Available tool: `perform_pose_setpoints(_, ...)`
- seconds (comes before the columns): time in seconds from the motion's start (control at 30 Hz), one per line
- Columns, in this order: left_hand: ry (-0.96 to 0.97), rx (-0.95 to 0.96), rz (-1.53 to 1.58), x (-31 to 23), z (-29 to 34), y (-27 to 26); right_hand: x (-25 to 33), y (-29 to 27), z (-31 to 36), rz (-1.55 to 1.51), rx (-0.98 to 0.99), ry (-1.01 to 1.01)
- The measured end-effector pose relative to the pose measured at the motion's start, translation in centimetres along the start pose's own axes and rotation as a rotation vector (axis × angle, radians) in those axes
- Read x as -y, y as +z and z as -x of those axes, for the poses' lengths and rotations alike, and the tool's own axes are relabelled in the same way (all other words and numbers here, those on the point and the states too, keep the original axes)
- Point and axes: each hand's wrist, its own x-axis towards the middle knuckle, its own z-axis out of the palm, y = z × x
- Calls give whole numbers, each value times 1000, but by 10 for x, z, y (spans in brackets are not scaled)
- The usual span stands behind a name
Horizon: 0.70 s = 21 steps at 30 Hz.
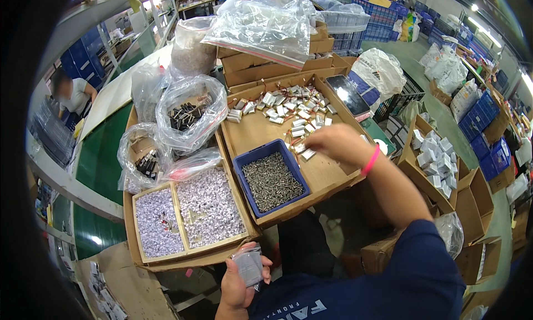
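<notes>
We note room to pass over bare cardboard in the tray (327, 181), below the right hand (340, 145); the blue bin (283, 205) bounds it leftward, and scattered white-silver packs (297, 133) obstruct the far side.

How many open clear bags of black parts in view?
2: a larger bag left of the silver packs, and a smaller bag at its front left. Others may be hidden behind them.

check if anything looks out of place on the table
Yes, possibly: a small red and dark clump sits among the white bits in the left section of the divided tray. Its colour stands out; what it is, I can't tell.
</notes>
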Motion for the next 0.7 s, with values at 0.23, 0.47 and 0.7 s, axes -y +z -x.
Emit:
perform_pose_setpoints(0.23, 8, -45, 21, 2, 7, 0, -83, 16, -10, 250, 429, -18)
perform_pose_setpoints(0.47, 16, -53, -27, 1, 10, 2, -83, 29, -27, 145, 545, -37)
perform_pose_setpoints(0.7, 72, -22, -5, -4, 15, -4, -54, 30, -33, 253, 648, -7)
